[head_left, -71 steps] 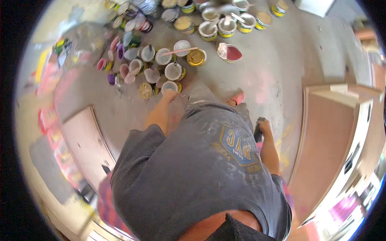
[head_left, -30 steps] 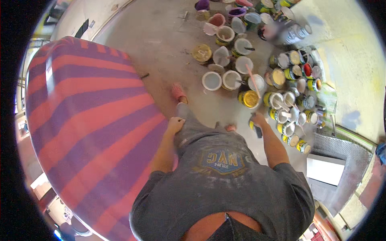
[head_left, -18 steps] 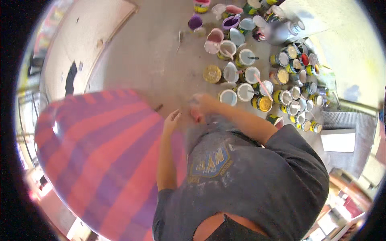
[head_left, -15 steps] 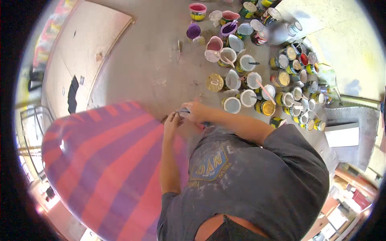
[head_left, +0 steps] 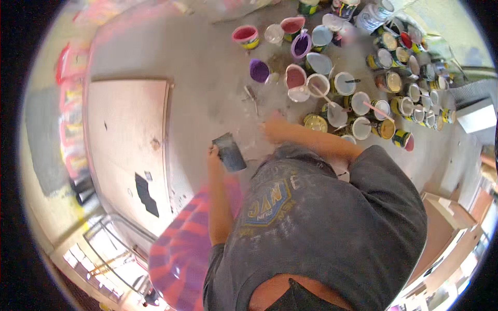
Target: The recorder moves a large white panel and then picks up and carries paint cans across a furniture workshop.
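My left hand is closed on the edge of a dark grey-green sheet of sandpaper, which hangs flat and opened out over the floor. To its right, my right hand is apart from the sheet; motion smears its fingers, so their grip is unclear. Below my left forearm stands a large rounded piece painted in pink and purple stripes. A paint brush lies on the floor beyond my hands.
Many opened paint cans stand at the right, among them a gold-topped can near my right forearm and a tub of purple paint. A large pale board is at the left, with a black patch on it.
My hands were together over the striped piece, on something dark grey. They have parted, the sheet is spread in my left hand, and the view has swung left, away from the striped piece.
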A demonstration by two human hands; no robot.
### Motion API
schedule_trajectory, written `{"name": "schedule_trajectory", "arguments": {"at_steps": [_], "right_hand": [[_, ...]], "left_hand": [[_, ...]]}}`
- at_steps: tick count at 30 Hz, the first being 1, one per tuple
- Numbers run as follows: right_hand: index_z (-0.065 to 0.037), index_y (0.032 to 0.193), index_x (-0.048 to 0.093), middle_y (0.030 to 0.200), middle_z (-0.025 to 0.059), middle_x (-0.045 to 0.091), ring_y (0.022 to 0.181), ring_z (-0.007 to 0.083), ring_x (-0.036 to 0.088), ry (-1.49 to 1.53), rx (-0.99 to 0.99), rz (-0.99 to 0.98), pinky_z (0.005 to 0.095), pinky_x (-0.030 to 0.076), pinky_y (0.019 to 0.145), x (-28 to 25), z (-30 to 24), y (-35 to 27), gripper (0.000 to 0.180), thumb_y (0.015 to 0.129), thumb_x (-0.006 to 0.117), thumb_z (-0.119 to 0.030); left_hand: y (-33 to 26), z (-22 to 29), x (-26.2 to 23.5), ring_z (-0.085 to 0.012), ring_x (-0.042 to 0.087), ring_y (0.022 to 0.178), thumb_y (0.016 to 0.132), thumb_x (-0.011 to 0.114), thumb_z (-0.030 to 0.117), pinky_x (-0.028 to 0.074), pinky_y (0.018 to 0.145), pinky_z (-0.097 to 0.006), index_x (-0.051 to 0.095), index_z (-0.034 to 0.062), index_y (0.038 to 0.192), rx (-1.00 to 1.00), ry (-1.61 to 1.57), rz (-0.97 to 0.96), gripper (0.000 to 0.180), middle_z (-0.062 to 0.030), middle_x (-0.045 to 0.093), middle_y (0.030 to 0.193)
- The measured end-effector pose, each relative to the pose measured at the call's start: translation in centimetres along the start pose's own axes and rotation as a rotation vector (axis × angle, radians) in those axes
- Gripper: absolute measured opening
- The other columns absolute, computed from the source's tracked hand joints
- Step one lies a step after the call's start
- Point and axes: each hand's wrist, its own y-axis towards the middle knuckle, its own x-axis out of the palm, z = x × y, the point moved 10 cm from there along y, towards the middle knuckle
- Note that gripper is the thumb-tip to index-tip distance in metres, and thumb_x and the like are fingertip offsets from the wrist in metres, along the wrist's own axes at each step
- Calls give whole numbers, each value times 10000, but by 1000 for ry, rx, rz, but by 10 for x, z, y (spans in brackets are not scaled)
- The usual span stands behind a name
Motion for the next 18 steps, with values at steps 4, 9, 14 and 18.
{"name": "schedule_trajectory", "arguments": {"at_steps": [4, 9, 14, 18], "right_hand": [[-29, 722, 576, 769, 171, 544, 729, 310, 538, -51, 17, 394, 388, 435, 610, -57, 65, -1, 197, 681, 507, -209], [-74, 993, 516, 868, 173, 553, 797, 308, 533, 273, 328, 589, 355, 421, 700, -146, 113, -70, 343, 679, 527, -213], [-27, 1004, 495, 858, 167, 564, 784, 270, 547, 470, 608, 872, 327, 423, 676, -140, 188, -99, 380, 678, 558, -211], [-29, 1002, 497, 874, 164, 565, 771, 258, 552, 688, 900, 965, 332, 422, 681, -121, 233, -94, 376, 682, 562, -216]], "left_hand": [[66, 64, 21, -167, 480, 810, 801, 442, 169, 369, 756, -286, 461, 37, 975, -5, -58, -48, 219, -49, 505, 846], [151, 99, 47, -173, 512, 768, 778, 473, 217, 395, 710, -278, 488, 4, 986, -66, 311, -116, 298, -72, 536, 859], [212, 151, 127, -176, 541, 760, 744, 504, 322, 410, 673, -281, 538, -8, 971, 9, 1026, -269, 402, -103, 577, 822], [241, 178, 211, -204, 549, 735, 732, 485, 342, 408, 668, -301, 572, 11, 899, 6, 1362, -462, 381, -133, 586, 770]]}}
